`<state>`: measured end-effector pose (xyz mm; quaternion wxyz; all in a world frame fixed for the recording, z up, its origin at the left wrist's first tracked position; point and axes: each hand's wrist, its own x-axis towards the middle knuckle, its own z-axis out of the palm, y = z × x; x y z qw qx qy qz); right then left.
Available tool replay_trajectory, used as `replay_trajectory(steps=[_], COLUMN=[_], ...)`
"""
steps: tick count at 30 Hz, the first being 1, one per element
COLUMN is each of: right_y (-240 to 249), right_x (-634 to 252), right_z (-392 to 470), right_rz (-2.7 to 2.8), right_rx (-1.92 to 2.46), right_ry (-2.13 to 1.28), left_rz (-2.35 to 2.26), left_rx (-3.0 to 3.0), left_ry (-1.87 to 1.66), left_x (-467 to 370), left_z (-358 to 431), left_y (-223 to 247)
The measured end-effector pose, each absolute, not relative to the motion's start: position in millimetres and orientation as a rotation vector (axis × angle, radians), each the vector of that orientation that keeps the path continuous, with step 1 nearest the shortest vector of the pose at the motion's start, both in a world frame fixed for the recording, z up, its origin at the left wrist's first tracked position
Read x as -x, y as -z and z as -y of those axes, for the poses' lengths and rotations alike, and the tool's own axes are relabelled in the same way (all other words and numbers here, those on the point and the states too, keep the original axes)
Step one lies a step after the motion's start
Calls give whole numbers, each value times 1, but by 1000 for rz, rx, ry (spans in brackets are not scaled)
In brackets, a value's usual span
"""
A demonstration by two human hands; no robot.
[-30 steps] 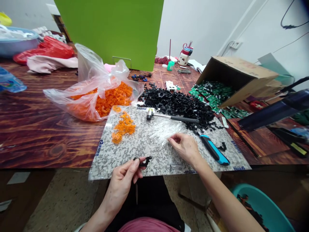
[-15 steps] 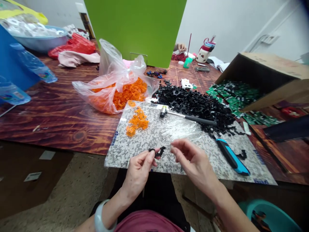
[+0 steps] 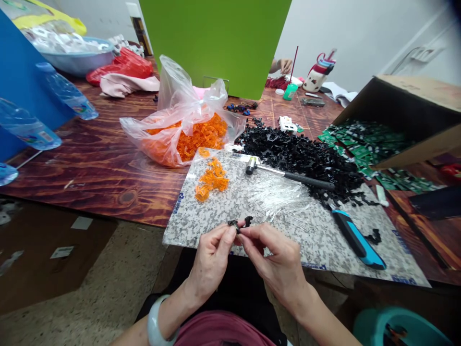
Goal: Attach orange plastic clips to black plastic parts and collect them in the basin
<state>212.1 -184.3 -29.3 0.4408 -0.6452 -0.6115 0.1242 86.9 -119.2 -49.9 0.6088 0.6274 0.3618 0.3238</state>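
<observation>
A small black plastic part (image 3: 248, 221) is pinched between the thumb and fingers of my left hand (image 3: 210, 259), above the front of the speckled board (image 3: 223, 211). My right hand (image 3: 279, 257) meets it from the right, thumb and forefinger pressed together against the part. Whatever those right fingertips hold is hidden or too small to name. Just beyond my hands lies a pile of thin, clear-silvery pins (image 3: 275, 194). Several orange plastic pieces (image 3: 212, 179) sit on the board to the left. Behind the pins is a small hammer (image 3: 295, 178) with a black grip.
A heap of black parts (image 3: 288, 151) covers the board's back right. Blue-black handled tool (image 3: 358, 239) lies at right. Around stand a bag of orange pieces (image 3: 180, 137), a carton (image 3: 414, 96) spilling green circuit boards (image 3: 363, 139), and a green panel (image 3: 216, 43). Another person's hand (image 3: 284, 66) shows behind.
My right hand has moved left and now touches the black part in my left hand; before, it was apart from it. The view has shifted slightly left.
</observation>
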Motion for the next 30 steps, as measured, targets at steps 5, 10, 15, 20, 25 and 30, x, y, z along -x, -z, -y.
replay_trajectory(steps=[5,10,15,20,25,30], right_y=[27,29,32,35,35,33], right_x=[-207,-204,-199,-197,-197,-197], right_z=[185,186,187,188,188,189], right_rz=[1539,1535,1476,1450,1484,1493], right_rx=[1568,1591,1661,1663,1631,1631], right_ry=[-274,-255,-336,-387,-320,-302], left_rz=[-841,-860,-872,-887,-866,-854], left_rx=[-1407,-1385,-1386,-1382,-1406,-1402], left_ry=[-758,-763,-783,-794,-807,-809], left_x=[-87,-86,-85,-85,-86,-88], left_z=[120,118,118,119,120,120], left_y=[47,44,47,49,45,44])
